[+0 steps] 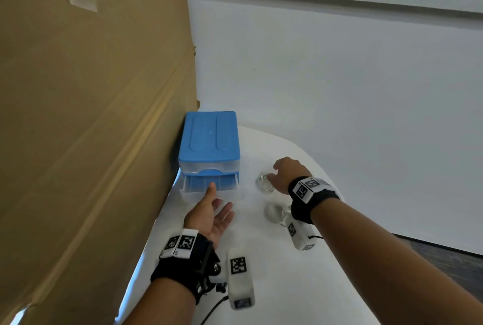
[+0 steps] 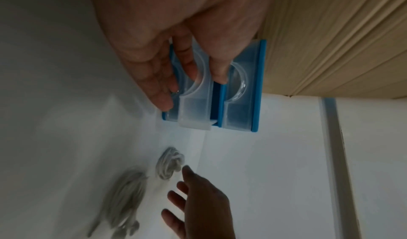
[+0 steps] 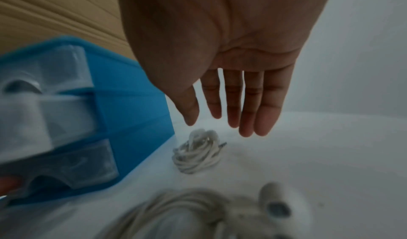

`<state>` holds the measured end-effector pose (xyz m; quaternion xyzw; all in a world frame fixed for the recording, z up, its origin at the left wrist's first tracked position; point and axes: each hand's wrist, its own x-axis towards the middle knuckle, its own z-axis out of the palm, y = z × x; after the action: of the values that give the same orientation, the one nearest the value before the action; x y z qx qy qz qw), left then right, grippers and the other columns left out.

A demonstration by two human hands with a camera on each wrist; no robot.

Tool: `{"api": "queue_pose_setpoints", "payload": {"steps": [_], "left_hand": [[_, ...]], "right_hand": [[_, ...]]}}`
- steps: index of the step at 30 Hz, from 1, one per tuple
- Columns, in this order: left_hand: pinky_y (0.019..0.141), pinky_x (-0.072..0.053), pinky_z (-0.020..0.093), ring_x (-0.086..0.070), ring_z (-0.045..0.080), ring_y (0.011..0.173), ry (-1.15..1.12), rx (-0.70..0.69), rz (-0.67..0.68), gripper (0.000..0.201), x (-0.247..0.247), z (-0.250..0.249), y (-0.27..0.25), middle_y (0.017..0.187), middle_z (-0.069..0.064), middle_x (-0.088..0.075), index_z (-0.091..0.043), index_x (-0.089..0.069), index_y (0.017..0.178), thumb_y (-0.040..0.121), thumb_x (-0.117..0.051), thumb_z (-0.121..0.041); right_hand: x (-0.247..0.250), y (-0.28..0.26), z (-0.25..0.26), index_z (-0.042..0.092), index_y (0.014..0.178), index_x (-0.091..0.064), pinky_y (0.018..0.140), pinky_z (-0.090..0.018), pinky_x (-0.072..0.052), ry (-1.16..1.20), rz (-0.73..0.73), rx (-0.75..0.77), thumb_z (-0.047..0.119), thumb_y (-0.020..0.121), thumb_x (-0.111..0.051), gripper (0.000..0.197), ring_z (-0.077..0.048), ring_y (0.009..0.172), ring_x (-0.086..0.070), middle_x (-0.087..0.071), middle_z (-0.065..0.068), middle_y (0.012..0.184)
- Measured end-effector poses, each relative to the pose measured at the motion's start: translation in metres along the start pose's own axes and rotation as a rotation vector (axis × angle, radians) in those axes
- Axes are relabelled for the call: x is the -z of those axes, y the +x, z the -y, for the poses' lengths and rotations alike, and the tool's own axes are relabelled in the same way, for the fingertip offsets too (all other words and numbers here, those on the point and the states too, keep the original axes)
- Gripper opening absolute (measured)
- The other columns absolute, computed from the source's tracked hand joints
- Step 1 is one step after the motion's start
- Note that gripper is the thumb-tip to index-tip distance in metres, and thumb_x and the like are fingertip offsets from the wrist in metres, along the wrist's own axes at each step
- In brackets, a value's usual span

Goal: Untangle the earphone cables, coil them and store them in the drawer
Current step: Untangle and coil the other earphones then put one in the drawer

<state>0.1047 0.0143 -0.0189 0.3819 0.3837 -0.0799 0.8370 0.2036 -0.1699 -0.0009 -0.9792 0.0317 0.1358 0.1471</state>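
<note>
A blue two-drawer box (image 1: pixel 209 139) stands on the white table (image 1: pixel 282 277), its clear lower drawer (image 1: pixel 209 186) pulled partly out. My left hand (image 1: pixel 215 208) is open, palm turned up, with thumb and fingertips touching the drawer front (image 2: pixel 196 107). Two coiled white earphone cables lie right of the box. My right hand (image 1: pixel 283 174) hovers open, fingers straight, over the far coil (image 1: pixel 264 182), which also shows under my fingers (image 3: pixel 246 114) as the coil (image 3: pixel 198 153). The near coil (image 1: pixel 274 211) lies by my right wrist, blurred (image 3: pixel 176 213).
A tall cardboard sheet (image 1: pixel 91 115) stands against the box's left side. A white wall (image 1: pixel 339 76) rises behind the table. The table's rounded edge curves past my right wrist, with dark floor (image 1: pixel 444 259) beyond.
</note>
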Motion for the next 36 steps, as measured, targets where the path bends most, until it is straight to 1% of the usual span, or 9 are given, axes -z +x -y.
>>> {"api": "queue_pose_setpoints", "payload": {"steps": [3, 8, 13, 17, 22, 25, 29, 33, 36], "left_hand": [[0.069, -0.055, 0.036, -0.067, 0.025, 0.093, 0.028, -0.007, 0.002, 0.036, 0.005, 0.002, -0.001, 0.106, 0.006, -0.062, -0.009, -0.061, 0.101, 0.084, -0.070, -0.040], [0.068, -0.054, 0.033, -0.068, 0.023, 0.093, 0.054, -0.029, 0.008, 0.037, 0.008, -0.002, 0.003, 0.106, 0.007, -0.064, -0.011, -0.062, 0.102, 0.083, -0.071, -0.041], [0.071, -0.056, 0.033, -0.069, 0.023, 0.095, 0.056, -0.054, -0.006, 0.041, 0.004, 0.000, 0.001, 0.105, 0.006, -0.066, -0.009, -0.063, 0.103, 0.081, -0.073, -0.042], [0.073, -0.056, 0.032, -0.069, 0.022, 0.097, 0.056, -0.062, -0.010, 0.046, 0.005, 0.003, -0.003, 0.112, 0.003, -0.065, -0.011, -0.063, 0.114, 0.081, -0.073, -0.042], [0.084, -0.056, 0.034, -0.068, 0.018, 0.098, 0.079, -0.122, -0.037, 0.031, 0.009, 0.012, -0.010, 0.108, -0.002, -0.066, -0.018, -0.064, 0.103, 0.083, -0.071, -0.041], [0.085, -0.054, 0.034, -0.068, 0.018, 0.098, 0.059, -0.128, -0.038, 0.026, 0.013, 0.021, -0.017, 0.109, -0.003, -0.066, -0.020, -0.065, 0.101, 0.084, -0.070, -0.038], [0.084, -0.055, 0.033, -0.068, 0.017, 0.096, 0.079, -0.147, -0.069, 0.023, 0.020, 0.024, -0.026, 0.101, -0.004, -0.068, -0.019, -0.065, 0.097, 0.084, -0.071, -0.038], [0.082, -0.055, 0.032, -0.069, 0.016, 0.093, 0.087, -0.176, -0.079, 0.023, 0.024, 0.026, -0.032, 0.096, -0.004, -0.069, -0.018, -0.066, 0.095, 0.084, -0.072, -0.037], [0.078, -0.055, 0.031, -0.069, 0.016, 0.093, 0.095, -0.173, -0.076, 0.024, 0.022, 0.029, -0.034, 0.098, -0.005, -0.069, -0.017, -0.066, 0.096, 0.084, -0.071, -0.037]], "right_hand": [[-0.009, 0.009, 0.008, 0.011, 0.109, -0.060, 0.071, -0.030, -0.046, -0.047, 0.038, -0.027, 0.041, 0.087, -0.058, 0.037, -0.027, 0.087, -0.059, -0.066, -0.007, 0.111], [-0.018, 0.015, 0.020, 0.013, 0.087, -0.050, 0.070, -0.031, -0.046, -0.112, -0.041, 0.028, 0.037, 0.088, -0.060, 0.026, -0.032, 0.093, -0.065, -0.067, -0.011, 0.104], [-0.020, 0.012, 0.023, 0.009, 0.099, -0.058, 0.071, -0.031, -0.045, -0.158, -0.017, 0.097, 0.027, 0.094, -0.054, 0.019, -0.032, 0.099, -0.065, -0.066, -0.012, 0.109], [-0.005, 0.006, 0.022, 0.008, 0.090, -0.057, 0.070, -0.030, -0.046, 0.015, 0.033, 0.075, 0.021, 0.091, -0.053, 0.014, -0.031, 0.093, -0.064, -0.065, -0.013, 0.099], [0.029, -0.024, 0.037, 0.008, 0.070, -0.061, 0.055, -0.027, -0.053, 0.412, 0.004, 0.199, 0.011, 0.089, -0.053, 0.021, -0.026, 0.064, -0.069, -0.067, -0.012, 0.071], [0.032, -0.043, 0.064, 0.005, 0.075, -0.063, 0.056, -0.025, -0.046, 0.253, -0.002, 0.332, 0.011, 0.086, -0.056, 0.015, -0.024, 0.068, -0.060, -0.064, -0.009, 0.073], [0.024, -0.051, 0.085, 0.012, 0.070, -0.042, 0.053, -0.026, -0.032, -0.071, -0.066, 0.383, 0.015, 0.087, -0.057, 0.023, -0.023, 0.067, -0.048, -0.042, 0.000, 0.065], [0.023, -0.057, 0.081, 0.015, 0.062, -0.039, 0.048, -0.025, -0.028, -0.034, -0.061, 0.363, 0.013, 0.085, -0.056, 0.028, -0.023, 0.066, -0.050, -0.044, -0.001, 0.063], [0.017, -0.069, 0.092, 0.012, 0.066, -0.043, 0.054, -0.027, -0.033, -0.046, -0.056, 0.438, 0.017, 0.085, -0.058, 0.025, -0.025, 0.068, -0.051, -0.047, -0.005, 0.069]]}}
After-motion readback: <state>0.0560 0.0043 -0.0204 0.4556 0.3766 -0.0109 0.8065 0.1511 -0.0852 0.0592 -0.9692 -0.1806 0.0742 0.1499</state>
